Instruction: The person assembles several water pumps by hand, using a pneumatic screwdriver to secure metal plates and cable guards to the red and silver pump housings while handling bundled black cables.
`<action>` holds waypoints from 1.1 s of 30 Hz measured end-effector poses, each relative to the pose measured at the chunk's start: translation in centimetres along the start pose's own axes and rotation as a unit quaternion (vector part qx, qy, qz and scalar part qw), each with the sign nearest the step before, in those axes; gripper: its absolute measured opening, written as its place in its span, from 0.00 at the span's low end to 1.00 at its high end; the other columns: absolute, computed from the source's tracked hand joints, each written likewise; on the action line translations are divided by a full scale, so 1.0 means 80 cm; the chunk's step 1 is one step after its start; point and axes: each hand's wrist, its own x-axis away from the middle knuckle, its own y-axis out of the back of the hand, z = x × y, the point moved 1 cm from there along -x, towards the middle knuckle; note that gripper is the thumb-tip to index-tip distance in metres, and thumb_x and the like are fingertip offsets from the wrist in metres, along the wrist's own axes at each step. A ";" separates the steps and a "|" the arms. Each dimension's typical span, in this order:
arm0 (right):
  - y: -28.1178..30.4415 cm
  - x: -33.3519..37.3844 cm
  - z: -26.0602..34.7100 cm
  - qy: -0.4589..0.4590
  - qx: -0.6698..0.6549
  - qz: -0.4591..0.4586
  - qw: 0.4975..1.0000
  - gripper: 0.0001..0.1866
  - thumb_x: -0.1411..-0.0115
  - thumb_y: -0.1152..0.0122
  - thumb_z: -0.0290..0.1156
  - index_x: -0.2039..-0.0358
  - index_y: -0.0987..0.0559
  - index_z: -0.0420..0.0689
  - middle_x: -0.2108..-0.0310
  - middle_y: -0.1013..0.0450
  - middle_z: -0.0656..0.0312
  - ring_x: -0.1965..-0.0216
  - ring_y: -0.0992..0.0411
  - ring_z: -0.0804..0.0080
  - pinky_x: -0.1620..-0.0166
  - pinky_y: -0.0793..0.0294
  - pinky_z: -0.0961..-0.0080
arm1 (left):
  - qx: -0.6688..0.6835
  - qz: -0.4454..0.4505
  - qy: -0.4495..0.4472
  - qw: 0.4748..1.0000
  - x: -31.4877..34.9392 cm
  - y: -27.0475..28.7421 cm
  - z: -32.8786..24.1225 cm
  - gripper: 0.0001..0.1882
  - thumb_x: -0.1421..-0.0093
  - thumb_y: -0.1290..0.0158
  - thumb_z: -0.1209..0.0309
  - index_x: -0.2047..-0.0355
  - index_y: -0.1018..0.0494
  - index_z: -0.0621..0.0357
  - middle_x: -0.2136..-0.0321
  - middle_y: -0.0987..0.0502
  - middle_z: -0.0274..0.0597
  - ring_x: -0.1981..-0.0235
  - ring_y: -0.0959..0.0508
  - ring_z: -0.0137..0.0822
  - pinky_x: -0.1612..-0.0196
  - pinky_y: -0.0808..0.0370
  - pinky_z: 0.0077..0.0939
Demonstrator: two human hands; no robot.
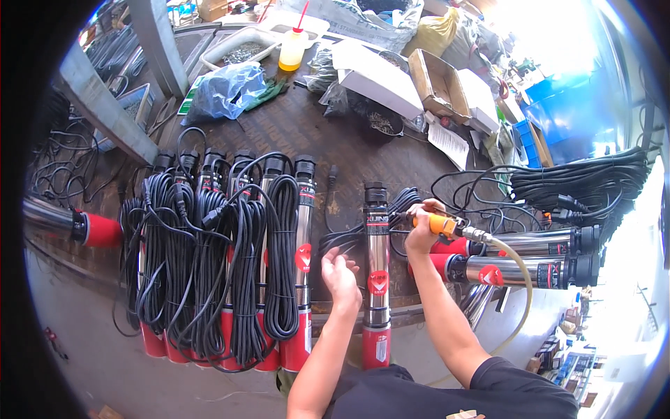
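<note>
A steel cylindrical pump (377,253) with a black top and a red base lies in front of me, its base toward my body. My right hand (421,234) grips a yellow air tool (441,224), whose front end is close to the pump's black top. From the tool's rear fitting a pale hose (525,269) curves down past my forearm. My left hand (340,276) is just left of the pump, palm turned up and fingers loosely apart, with nothing visible in it. Coiled black cable (405,200) lies behind the pump's top, partly hidden by my right hand.
Several similar pumps (304,258) with bundled cables (282,258) stand in a row at left. Two more pumps (534,272) lie at right, below a large cable coil (583,178). Farther back are a yellow bottle (292,52), blue plastic bag (227,94) and cardboard box (438,87).
</note>
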 end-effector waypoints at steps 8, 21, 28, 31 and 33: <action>-0.027 -0.019 0.054 -0.012 -0.123 0.026 0.992 0.14 0.43 0.50 0.17 0.55 0.30 0.38 0.73 0.31 0.61 0.70 0.29 0.71 0.61 0.26 0.73 | -0.021 0.032 -0.036 0.999 0.003 0.005 0.006 0.14 0.26 0.63 0.73 0.46 0.31 0.62 0.63 0.26 0.40 0.69 0.25 0.27 0.65 0.23 0.22; -0.048 0.034 0.143 -0.078 -0.153 0.118 0.978 0.15 0.46 0.47 0.22 0.56 0.29 0.37 0.74 0.30 0.59 0.70 0.30 0.71 0.61 0.26 0.71 | 0.012 0.240 0.107 0.965 0.008 -0.069 -0.036 0.10 0.26 0.55 0.66 0.57 0.36 0.62 0.67 0.20 0.54 0.76 0.19 0.36 0.79 0.24 0.24; -0.042 0.033 0.151 -0.083 -0.163 0.105 0.977 0.15 0.46 0.46 0.22 0.57 0.29 0.37 0.74 0.31 0.58 0.71 0.30 0.70 0.60 0.26 0.71 | 0.167 0.326 0.252 0.896 -0.006 -0.070 -0.014 0.11 0.30 0.45 0.66 0.63 0.24 0.63 0.74 0.23 0.38 0.80 0.30 0.24 0.81 0.35 0.14; -0.041 0.032 0.150 -0.082 -0.162 0.111 0.977 0.14 0.45 0.46 0.23 0.57 0.30 0.37 0.74 0.30 0.58 0.71 0.30 0.70 0.61 0.26 0.71 | 0.174 0.299 0.275 0.897 -0.003 -0.077 -0.010 0.12 0.31 0.44 0.65 0.64 0.24 0.62 0.75 0.24 0.38 0.79 0.29 0.23 0.80 0.36 0.12; -0.040 0.031 0.148 -0.074 -0.160 0.117 0.977 0.14 0.45 0.46 0.22 0.57 0.30 0.37 0.74 0.30 0.58 0.70 0.30 0.69 0.61 0.26 0.72 | 0.179 0.280 0.287 0.899 -0.005 -0.081 -0.004 0.12 0.32 0.43 0.64 0.65 0.24 0.61 0.76 0.24 0.37 0.80 0.30 0.23 0.82 0.37 0.11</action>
